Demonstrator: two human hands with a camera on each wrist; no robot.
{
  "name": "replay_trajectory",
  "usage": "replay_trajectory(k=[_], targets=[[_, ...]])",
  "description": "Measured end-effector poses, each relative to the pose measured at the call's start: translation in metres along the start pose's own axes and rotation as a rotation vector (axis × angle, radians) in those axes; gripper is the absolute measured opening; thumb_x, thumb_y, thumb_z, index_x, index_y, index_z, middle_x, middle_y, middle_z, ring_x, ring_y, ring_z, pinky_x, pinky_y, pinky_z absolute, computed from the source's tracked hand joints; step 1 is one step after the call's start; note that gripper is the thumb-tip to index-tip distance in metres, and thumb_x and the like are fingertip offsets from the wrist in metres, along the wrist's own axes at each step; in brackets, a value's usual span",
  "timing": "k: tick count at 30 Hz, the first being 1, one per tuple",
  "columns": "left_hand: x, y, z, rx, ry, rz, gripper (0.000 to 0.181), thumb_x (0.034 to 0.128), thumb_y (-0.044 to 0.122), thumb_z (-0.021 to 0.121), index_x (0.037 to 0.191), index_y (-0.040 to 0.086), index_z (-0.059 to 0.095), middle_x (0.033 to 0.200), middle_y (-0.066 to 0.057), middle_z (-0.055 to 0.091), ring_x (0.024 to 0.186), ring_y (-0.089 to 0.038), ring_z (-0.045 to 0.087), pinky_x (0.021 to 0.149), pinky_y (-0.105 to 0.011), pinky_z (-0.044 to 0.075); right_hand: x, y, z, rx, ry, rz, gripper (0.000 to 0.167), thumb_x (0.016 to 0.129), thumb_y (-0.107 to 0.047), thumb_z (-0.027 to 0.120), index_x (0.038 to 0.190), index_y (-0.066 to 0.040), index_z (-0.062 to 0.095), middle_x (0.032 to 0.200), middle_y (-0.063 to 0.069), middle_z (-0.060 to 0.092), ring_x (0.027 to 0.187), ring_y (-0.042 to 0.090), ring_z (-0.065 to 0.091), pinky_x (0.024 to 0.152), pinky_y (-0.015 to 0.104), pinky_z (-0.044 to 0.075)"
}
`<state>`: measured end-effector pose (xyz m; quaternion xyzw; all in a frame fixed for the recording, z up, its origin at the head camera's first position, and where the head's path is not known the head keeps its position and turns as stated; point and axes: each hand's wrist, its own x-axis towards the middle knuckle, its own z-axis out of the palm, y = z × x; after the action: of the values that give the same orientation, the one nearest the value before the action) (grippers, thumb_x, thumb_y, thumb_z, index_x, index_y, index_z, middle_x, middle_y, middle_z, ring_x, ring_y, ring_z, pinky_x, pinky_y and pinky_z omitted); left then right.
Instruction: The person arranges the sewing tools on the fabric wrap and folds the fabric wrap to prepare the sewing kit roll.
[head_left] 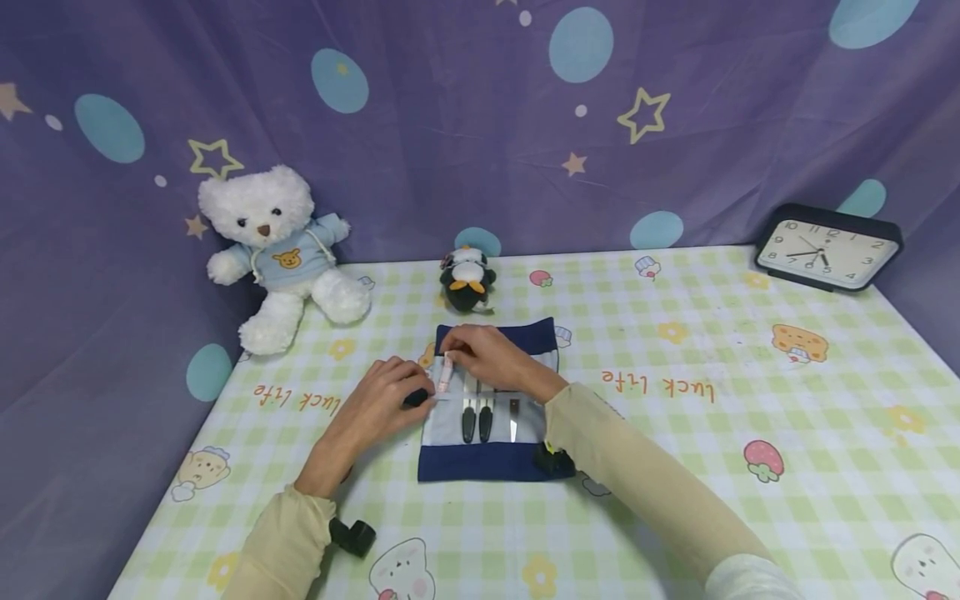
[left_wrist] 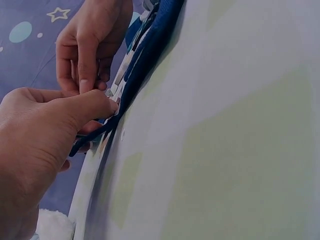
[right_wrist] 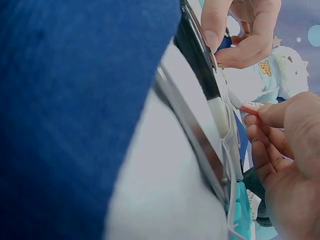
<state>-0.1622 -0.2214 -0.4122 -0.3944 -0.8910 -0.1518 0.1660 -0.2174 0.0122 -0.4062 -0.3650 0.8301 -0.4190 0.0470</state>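
A navy and light grey fabric tool roll [head_left: 483, 462] lies spread out, with its pockets facing up. My left hand [head_left: 386, 398] pinches the roll's left edge between thumb and fingers; in the left wrist view the navy cloth [left_wrist: 95, 134] passes between them. Reaching over the roll, my right hand [head_left: 491, 354] pinches the upper end of a slim white item with red markings [head_left: 445, 375], whose kind I cannot tell. Its lower end is at the left pocket. Beside it are two black-handled tools [head_left: 468, 423] and a flat metal tool [head_left: 513, 421]. In the right wrist view a turquoise part [right_wrist: 242, 212] also shows.
A penguin plush [head_left: 467, 279] sits just behind the roll. A white teddy bear [head_left: 281, 254] leans at the back left, and a black-framed clock [head_left: 828, 248] stands at the back right. A checked cloth [head_left: 675, 467] covers the table, and a purple curtain [head_left: 465, 125] hangs behind.
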Motion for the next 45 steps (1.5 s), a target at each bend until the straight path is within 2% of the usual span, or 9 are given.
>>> replay_trajectory(k=[9,33,45], targets=[[-0.0007,-0.0006,0.0015,-0.001,0.019,0.008,0.012,0.0854,0.018,0.085,0.088,0.014,0.074,0.096,-0.001,0.070,0.089,-0.022,0.060,0.080,-0.044,0.046,-0.0001,0.0010,0.0033,0.042,-0.022,-0.041,0.015,0.106,-0.003,0.058,0.115,0.000,0.069,0.108,0.008,0.070,0.093,0.015,0.067,0.080,0.025,0.052],[-0.0013,-0.0012,0.0019,-0.010,0.015,-0.004,0.010,0.0857,0.017,0.083,0.089,0.015,0.074,0.097,0.000,0.070,0.089,-0.022,0.060,0.081,-0.045,0.045,0.0002,-0.0011,0.0063,0.076,-0.041,0.022,0.016,0.107,-0.004,0.054,0.115,-0.001,0.068,0.106,0.009,0.070,0.086,0.013,0.063,0.078,0.027,0.051],[0.0004,-0.0001,0.0001,-0.018,0.002,-0.017,0.010,0.0857,0.016,0.083,0.090,0.014,0.074,0.099,-0.001,0.071,0.091,-0.023,0.061,0.083,-0.046,0.045,0.0007,-0.0034,0.0057,0.031,-0.062,0.038,0.017,0.108,-0.005,0.054,0.117,-0.003,0.067,0.110,0.008,0.069,0.090,0.013,0.065,0.081,0.027,0.052]])
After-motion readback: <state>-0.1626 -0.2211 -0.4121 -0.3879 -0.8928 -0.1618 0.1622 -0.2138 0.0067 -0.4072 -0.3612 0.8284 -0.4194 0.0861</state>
